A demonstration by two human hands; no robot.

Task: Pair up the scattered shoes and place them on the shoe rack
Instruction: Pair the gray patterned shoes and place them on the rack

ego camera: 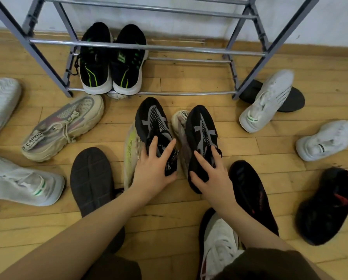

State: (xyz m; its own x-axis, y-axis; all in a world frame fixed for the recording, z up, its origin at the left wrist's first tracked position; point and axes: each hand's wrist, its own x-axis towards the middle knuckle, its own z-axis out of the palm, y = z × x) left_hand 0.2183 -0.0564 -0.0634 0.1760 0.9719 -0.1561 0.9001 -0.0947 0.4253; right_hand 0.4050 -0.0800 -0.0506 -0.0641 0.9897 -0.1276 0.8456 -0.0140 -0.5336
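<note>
The left hand (151,170) has a grip on one black shoe (155,126), the right hand (211,174) on its pair (202,136), toes toward the rack (148,47).

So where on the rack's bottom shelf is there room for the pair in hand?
Free: the bottom rails right of the black-and-green pair, up to the right post. Crowded: the left end, and the floor around both hands.

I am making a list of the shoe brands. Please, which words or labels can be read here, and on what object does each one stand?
"S CAPRO": heel strap of the beige sneaker, start cut off.
"APR": beige shoe between the black-grey shoes, partly hidden.
Print on the yellow-beige shoe: too blurred.
Green mark on the racked black shoe: unreadable.
</note>
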